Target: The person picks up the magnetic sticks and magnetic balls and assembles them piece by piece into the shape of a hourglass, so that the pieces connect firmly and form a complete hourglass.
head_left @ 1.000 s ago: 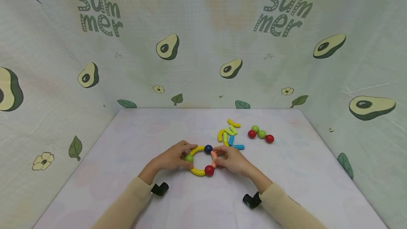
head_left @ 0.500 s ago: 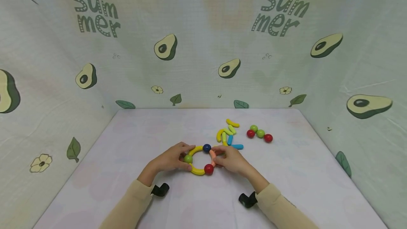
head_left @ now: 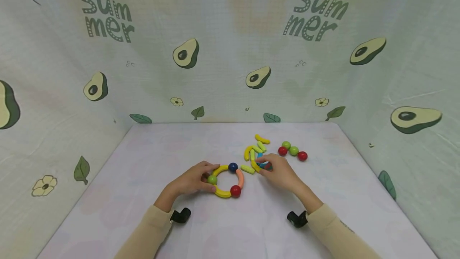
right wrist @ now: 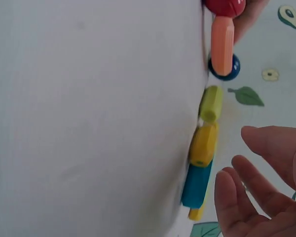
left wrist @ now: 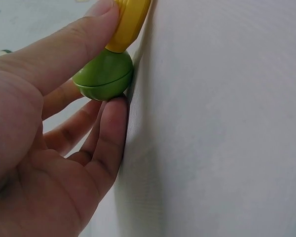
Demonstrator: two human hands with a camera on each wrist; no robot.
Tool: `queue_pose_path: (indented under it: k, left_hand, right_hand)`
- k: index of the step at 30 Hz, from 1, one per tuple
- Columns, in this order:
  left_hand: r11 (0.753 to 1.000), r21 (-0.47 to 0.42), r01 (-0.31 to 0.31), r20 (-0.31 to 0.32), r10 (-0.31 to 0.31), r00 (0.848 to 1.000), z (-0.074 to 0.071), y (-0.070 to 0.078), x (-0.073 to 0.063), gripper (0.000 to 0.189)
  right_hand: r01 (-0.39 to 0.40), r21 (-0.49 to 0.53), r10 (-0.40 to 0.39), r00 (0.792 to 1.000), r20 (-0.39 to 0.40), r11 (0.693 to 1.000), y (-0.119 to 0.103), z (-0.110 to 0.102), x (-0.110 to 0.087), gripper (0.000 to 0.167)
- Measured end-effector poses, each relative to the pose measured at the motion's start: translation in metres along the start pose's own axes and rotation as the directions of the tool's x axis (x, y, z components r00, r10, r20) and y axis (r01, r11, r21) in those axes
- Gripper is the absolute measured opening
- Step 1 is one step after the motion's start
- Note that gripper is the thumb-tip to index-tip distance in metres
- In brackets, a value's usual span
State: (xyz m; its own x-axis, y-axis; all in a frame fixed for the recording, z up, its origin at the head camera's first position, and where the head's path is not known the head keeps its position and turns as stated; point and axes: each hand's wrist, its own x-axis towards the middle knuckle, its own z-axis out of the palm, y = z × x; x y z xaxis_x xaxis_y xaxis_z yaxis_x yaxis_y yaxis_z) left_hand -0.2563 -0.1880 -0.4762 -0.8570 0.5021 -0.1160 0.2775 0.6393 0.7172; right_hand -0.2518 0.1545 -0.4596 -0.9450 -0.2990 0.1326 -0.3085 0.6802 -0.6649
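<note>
A ring of toy sticks and balls lies on the white table: two yellow curved sticks (head_left: 223,194), a salmon curved stick (head_left: 240,178), and green (head_left: 212,180), dark blue (head_left: 232,167) and red balls (head_left: 235,191). My left hand (head_left: 195,178) grips its left side; in the left wrist view the thumb lies on a yellow stick (left wrist: 130,22) and fingers meet the green ball (left wrist: 106,74). Over the loose sticks hovers my right hand (head_left: 282,173), fingers parted. The right wrist view shows a yellow stick (right wrist: 203,144) and a blue stick (right wrist: 197,185) beside its fingertips.
Lime sticks (head_left: 248,169) and other yellow curved sticks (head_left: 262,139) lie behind and right of the ring. Farther right sit red balls (head_left: 302,156) and green balls (head_left: 294,150). A printed cloth (head_left: 223,91) rises behind the table.
My right hand has let go of the salmon stick and moved right to the loose sticks, uncovering a lime stick beside the ring. The left hand keeps its grip in place.
</note>
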Motion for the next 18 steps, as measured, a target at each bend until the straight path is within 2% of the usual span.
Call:
queue_pose_path:
  k: [3,6,13,18]
  left_hand:
    - [1.0,0.004,-0.002,-0.001,0.002,1.0,0.0,0.001,0.001,0.082]
    - [1.0,0.008,-0.002,-0.001,0.002,1.0,0.0,0.001,0.001,0.081]
    - [1.0,0.0,-0.003,0.004,0.003,1.0,-0.001,0.001,0.001,0.081]
    - [1.0,-0.002,-0.007,0.012,0.007,1.0,0.0,0.002,0.002,0.08]
  right_hand:
    - [0.016,-0.068,-0.017,1.0,-0.013,0.998,0.012,-0.009,0.004,0.034]
    - [0.032,-0.11,-0.031,0.999,0.006,0.993,0.02,-0.015,0.007,0.033]
    - [0.088,-0.146,-0.079,0.995,0.066,0.985,0.029,-0.021,0.012,0.029]
    - [0.091,-0.154,-0.077,0.992,0.096,0.984,0.033,-0.022,0.012,0.027]
